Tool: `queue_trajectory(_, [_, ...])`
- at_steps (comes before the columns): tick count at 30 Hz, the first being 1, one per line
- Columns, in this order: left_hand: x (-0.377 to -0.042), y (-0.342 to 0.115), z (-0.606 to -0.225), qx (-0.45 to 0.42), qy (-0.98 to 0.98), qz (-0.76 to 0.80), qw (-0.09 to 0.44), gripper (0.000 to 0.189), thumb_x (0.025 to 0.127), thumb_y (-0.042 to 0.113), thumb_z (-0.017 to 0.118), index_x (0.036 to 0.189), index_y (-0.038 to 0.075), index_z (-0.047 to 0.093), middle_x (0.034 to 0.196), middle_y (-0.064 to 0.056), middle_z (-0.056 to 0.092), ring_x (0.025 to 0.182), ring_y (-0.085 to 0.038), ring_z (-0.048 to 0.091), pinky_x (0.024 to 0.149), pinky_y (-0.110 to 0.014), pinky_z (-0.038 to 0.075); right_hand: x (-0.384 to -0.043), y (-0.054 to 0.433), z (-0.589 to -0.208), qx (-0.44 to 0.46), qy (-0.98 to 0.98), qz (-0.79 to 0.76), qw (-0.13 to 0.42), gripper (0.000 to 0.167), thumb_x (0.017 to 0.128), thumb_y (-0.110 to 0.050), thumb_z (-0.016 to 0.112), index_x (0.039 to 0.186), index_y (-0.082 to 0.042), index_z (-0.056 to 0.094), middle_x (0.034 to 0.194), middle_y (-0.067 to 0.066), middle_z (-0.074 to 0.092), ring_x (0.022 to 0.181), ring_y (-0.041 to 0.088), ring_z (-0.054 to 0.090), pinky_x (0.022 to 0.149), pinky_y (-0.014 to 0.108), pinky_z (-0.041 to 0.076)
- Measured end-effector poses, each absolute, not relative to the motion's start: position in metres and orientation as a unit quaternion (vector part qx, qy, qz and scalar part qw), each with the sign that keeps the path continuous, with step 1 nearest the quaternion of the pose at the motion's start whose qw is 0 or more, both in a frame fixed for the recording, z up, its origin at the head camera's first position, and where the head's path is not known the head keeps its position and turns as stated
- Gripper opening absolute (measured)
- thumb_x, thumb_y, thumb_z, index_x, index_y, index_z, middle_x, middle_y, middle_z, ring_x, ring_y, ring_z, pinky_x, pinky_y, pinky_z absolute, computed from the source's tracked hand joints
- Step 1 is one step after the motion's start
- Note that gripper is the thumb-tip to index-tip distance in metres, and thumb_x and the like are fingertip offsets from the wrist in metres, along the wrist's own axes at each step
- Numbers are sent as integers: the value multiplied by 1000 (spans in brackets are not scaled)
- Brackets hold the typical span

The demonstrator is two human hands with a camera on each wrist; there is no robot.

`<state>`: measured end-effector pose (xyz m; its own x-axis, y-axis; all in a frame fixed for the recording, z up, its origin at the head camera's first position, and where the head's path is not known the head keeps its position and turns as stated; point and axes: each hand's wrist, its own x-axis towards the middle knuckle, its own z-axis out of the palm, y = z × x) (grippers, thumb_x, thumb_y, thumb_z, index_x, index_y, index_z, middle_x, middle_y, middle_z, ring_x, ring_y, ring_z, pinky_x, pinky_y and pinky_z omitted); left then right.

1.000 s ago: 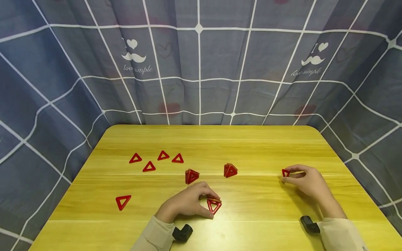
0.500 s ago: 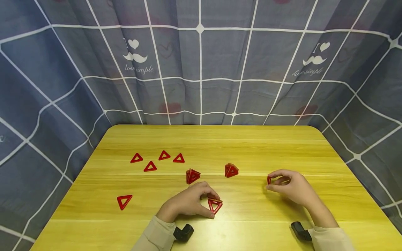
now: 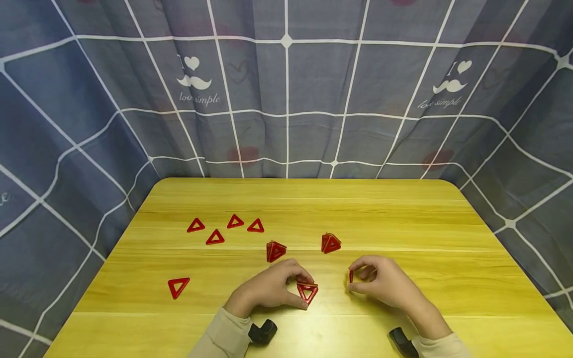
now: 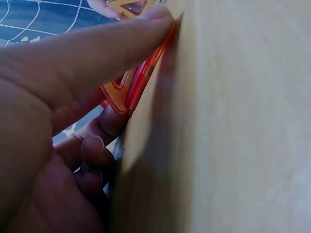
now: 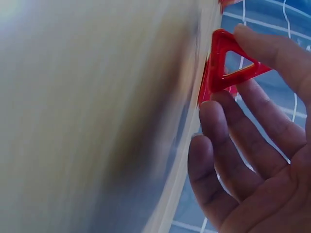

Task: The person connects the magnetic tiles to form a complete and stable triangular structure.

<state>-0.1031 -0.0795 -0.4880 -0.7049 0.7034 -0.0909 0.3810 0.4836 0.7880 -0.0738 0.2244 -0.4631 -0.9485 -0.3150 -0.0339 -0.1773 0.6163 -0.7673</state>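
Note:
My left hand [image 3: 272, 287] rests low on the table, thumb and fingers around a red triangular building tile [image 3: 313, 295] lying flat. A second triangular tile [image 4: 116, 97] stands tilted along its far edge, by the fingertips. To the right, my right hand [image 3: 382, 280] pinches another red triangular tile [image 5: 218, 60] between thumb and fingers, above the table; it is seen nearly edge-on in the head view. This tile has an open triangular middle. A gap separates it from the tiles at my left hand.
Two small red pyramids of tiles, a left one [image 3: 276, 251] and a right one [image 3: 331, 243], stand beyond the hands on the wooden table [image 3: 380, 199]. Several loose triangles [image 3: 215, 241] lie at the back left. A single triangle [image 3: 172, 290] lies nearer. A grey-blue curtain [image 3: 313, 139] surrounds the table.
My right hand has moved left and nearer with its tile, which has turned from partly face-on to edge-on. My left hand and its tiles have stayed in place.

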Motion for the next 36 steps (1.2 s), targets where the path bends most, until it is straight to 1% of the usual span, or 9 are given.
queue_trajectory(4, [-103,-78,-489,323,839,389,199,39,81,38,86,115,28,71,109,18,56,103,-3,53,97,-30,43,-73,211,-463,-160,890,-418,86,31,78,-26,89,102,-12,73,94,0,67,84,20,63,71,29,52])
queue_trajectory(8, [-103,-78,-489,324,840,391,193,37,81,38,85,114,27,71,108,18,57,102,-3,54,96,-30,44,-70,199,-463,-176,883,-424,96,30,78,-24,89,100,-12,73,92,-1,67,82,17,63,71,28,53])
queue_trajectory(11, [-103,-78,-488,324,840,392,189,34,83,36,83,114,25,72,108,17,57,101,-3,54,95,-29,45,-68,190,-463,-186,879,-426,101,30,77,-22,89,99,-11,72,91,-2,68,80,16,64,71,29,53])
queue_trajectory(18, [-103,-77,-487,323,847,380,182,30,90,31,78,118,22,70,107,15,56,98,-2,54,92,-27,46,-68,172,-464,-198,879,-421,100,29,77,-21,89,98,-11,72,90,-5,67,81,17,65,72,30,54])
queue_trajectory(25, [-101,-75,-484,327,852,374,168,30,90,30,79,116,19,70,102,13,55,96,-5,54,90,-27,46,-70,162,-465,-197,887,-407,96,27,76,-24,90,94,-15,73,91,-5,68,81,16,65,72,29,53])
queue_trajectory(31, [-101,-74,-482,319,853,377,168,29,89,29,79,114,19,70,99,12,55,94,-6,53,88,-27,45,-72,158,-466,-199,884,-411,101,26,76,-23,90,93,-14,72,91,-5,69,81,16,65,72,29,54])
queue_trajectory(36, [-101,-74,-483,322,851,379,168,28,90,28,79,115,19,70,100,13,55,94,-6,54,88,-27,45,-72,156,-466,-188,888,-407,98,27,75,-23,91,93,-15,72,89,-6,68,81,16,65,72,28,53])
